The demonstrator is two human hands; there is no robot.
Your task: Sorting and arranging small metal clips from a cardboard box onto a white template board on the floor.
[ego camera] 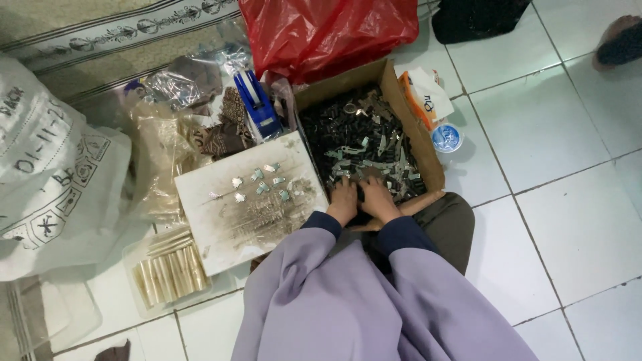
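Both hands dig in the cardboard box (418,144) of small metal parts (364,144).
Left hand (343,200) and right hand (378,198) press curled at its near edge; grip unclear. Sharp pieces could nick fingers or spill.

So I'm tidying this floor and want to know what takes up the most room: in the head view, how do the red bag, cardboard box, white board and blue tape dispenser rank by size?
Largest to smallest, as seen:
1. Red bag, though the frame cuts it off
2. Cardboard box and white board, too alike to rank
3. Blue tape dispenser
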